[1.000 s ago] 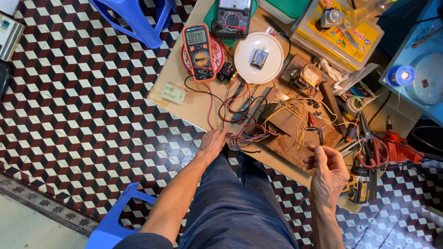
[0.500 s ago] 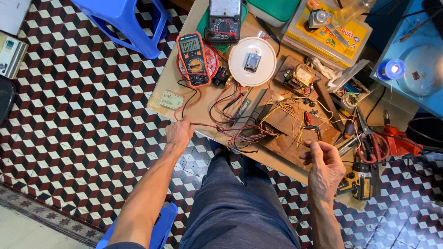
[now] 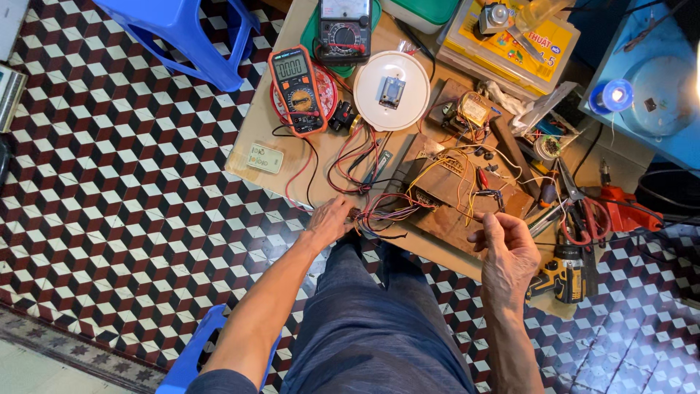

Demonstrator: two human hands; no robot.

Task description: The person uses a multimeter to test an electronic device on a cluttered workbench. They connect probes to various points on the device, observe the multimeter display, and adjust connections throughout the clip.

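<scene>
An orange-cased meter (image 3: pixel 297 89) lies on the counter (image 3: pixel 266 124) near its left edge, tilted, with a small grey rectangular screen (image 3: pixel 289 67) at its top end. Just above it, a black meter (image 3: pixel 345 29) lies on a green base and has a pale dial window (image 3: pixel 345 8) at the frame's top edge. At the upper right sits a flat yellow box (image 3: pixel 516 42) with red and blue print on its lid. A small pale green label (image 3: pixel 264 157) lies flat by the counter's left corner.
</scene>
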